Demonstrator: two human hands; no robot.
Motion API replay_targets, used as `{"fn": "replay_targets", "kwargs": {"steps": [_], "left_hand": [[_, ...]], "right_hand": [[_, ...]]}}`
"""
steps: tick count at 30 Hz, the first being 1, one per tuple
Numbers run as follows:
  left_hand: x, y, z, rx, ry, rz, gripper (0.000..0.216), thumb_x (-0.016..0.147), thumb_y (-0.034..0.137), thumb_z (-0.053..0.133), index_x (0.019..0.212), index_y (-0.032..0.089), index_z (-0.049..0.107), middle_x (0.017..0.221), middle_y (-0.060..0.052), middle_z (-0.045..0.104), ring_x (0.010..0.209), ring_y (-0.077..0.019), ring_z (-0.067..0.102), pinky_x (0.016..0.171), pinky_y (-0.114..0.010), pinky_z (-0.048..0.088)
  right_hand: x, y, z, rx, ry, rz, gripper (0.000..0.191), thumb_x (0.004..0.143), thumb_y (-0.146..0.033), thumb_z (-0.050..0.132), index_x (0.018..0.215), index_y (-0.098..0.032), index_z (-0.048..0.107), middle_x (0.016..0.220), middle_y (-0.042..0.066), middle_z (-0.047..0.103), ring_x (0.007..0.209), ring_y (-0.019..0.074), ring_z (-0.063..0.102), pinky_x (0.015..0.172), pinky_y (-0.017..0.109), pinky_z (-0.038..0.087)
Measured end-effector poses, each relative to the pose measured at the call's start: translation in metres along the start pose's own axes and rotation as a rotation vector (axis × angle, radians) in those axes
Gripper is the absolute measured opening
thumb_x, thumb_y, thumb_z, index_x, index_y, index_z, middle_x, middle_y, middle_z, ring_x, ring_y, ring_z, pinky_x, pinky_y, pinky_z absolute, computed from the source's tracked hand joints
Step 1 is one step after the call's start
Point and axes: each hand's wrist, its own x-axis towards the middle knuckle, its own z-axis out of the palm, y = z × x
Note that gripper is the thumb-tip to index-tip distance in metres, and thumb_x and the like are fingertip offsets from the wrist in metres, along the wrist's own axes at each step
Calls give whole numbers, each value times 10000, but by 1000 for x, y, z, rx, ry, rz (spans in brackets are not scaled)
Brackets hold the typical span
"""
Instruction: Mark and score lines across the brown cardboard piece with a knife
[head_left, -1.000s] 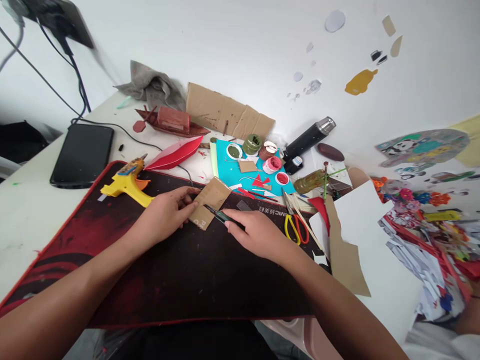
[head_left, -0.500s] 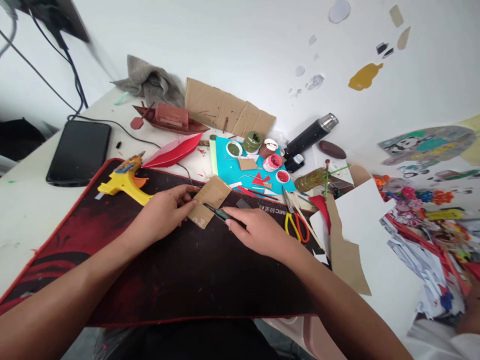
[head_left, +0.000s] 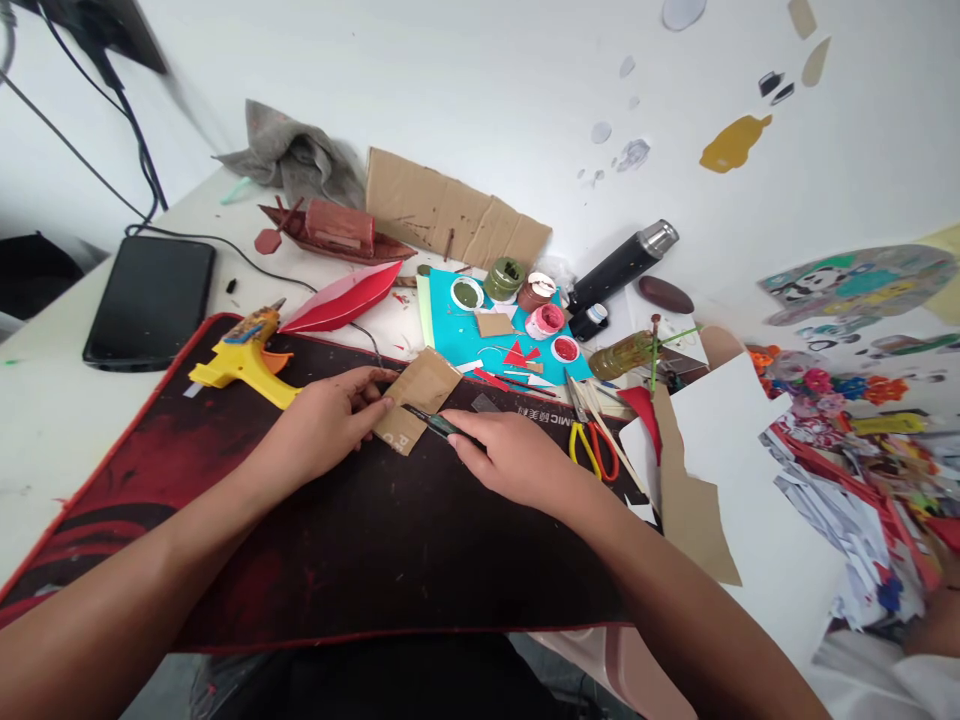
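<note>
A small piece of brown cardboard point(head_left: 426, 382) is pinched at its left edge by my left hand point(head_left: 339, 418), just above the dark desk mat point(head_left: 420, 550). My right hand point(head_left: 510, 455) is wrapped round a utility knife point(head_left: 442, 426) with a dark green handle. Its blade lies across the middle of the cardboard, pointing left toward my left fingers. Printed marks show on the cardboard's lower end. Left of my left hand lies a yellow hot glue gun point(head_left: 251, 370). Scissors point(head_left: 592, 445) with yellow and orange handles rest to the right of my right hand.
Paint jars point(head_left: 504, 280) stand on a blue sheet point(head_left: 450, 340) at the back. Behind the mat are a red paper boat point(head_left: 345, 298) and a brown model boat point(head_left: 337, 232). A phone point(head_left: 150, 300) lies left, a black flask point(head_left: 622, 265) right, cardboard scrap point(head_left: 694, 510) at the mat's right edge.
The view has shifted very slightly. Both hands keep their hold on the cardboard and the knife, with the blade in almost the same spot.
</note>
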Motion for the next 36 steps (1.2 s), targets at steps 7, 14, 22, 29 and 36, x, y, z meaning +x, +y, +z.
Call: {"fn": "replay_targets", "kwargs": {"steps": [7, 14, 22, 29, 36], "left_hand": [[0, -2, 1, 17, 15, 6, 590, 924, 632, 572, 1321, 232, 746, 823, -8, 748, 593, -193, 652, 630, -337, 512], [0, -2, 1, 5, 13, -9, 589, 905, 643, 591, 1304, 241, 752, 799, -2, 740, 580, -199, 648, 628, -344, 517], [1, -5, 1, 11, 5, -22, 590, 896, 655, 591, 1291, 247, 753, 806, -10, 751, 581, -203, 654, 624, -348, 523], [2, -5, 1, 16, 12, -28, 580, 902, 650, 604, 1292, 250, 759, 797, -1, 748, 556, -187, 639, 610, -338, 518], [1, -3, 0, 9, 12, -18, 568, 906, 641, 603, 1288, 251, 760, 776, 3, 745, 541, -183, 630, 601, -336, 512]], "right_hand": [[7, -10, -4, -272, -74, 64, 404, 1219, -284, 428, 1536, -160, 644, 1238, 134, 837, 1008, 257, 776, 738, 350, 446], [5, -13, -6, -388, -115, 89, 427, 1230, -322, 381, 1539, -170, 635, 1189, 146, 817, 907, 248, 754, 674, 350, 415], [4, -13, -7, -449, -140, 72, 454, 1226, -301, 367, 1594, -160, 592, 1183, 151, 814, 867, 250, 762, 621, 361, 376], [4, -16, -11, -448, -140, 53, 405, 1216, -250, 381, 1508, -146, 642, 1155, 153, 816, 835, 239, 746, 612, 363, 356], [7, -18, -11, -438, -133, 67, 411, 1219, -283, 381, 1527, -161, 624, 1154, 154, 815, 834, 239, 748, 609, 362, 339]]}}
